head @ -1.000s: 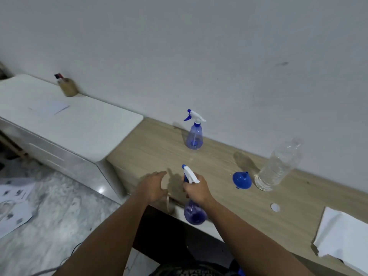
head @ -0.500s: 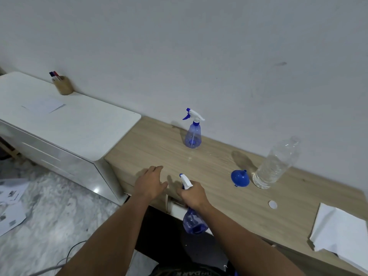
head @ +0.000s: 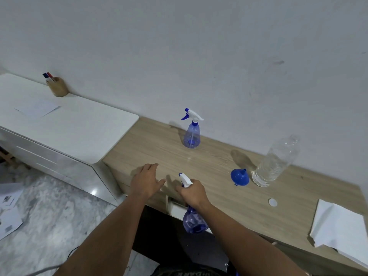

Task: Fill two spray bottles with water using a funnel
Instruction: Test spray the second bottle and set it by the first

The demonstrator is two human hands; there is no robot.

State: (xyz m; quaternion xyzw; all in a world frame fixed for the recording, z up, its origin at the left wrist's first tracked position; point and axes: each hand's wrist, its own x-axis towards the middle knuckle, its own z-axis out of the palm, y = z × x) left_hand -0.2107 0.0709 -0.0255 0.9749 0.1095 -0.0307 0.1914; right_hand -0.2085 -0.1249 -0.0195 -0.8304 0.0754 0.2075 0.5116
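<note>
Right hand (head: 192, 193) still grips spray bottle (head: 194, 220); left hand (head: 146, 181), fingers relaxed, has slid forward.

The desk (head: 219, 188) is pale wood-grain with a matt, faintly streaked top, while the cabinet (head: 79, 134) beside it has a smooth white top and glossy, reflective fronts. Both spray bottles, the standing one (head: 191, 136) and the held one (head: 194, 220), are translucent blue plastic with opaque white and blue trigger heads; the funnel (head: 239, 177) is solid blue plastic, the water bottle (head: 275, 162) clear ribbed plastic. The pen cup (head: 58, 87) looks wooden, the folded sheet (head: 338, 226) soft white paper or cloth, the floor (head: 49, 216) polished marble-like stone
</note>
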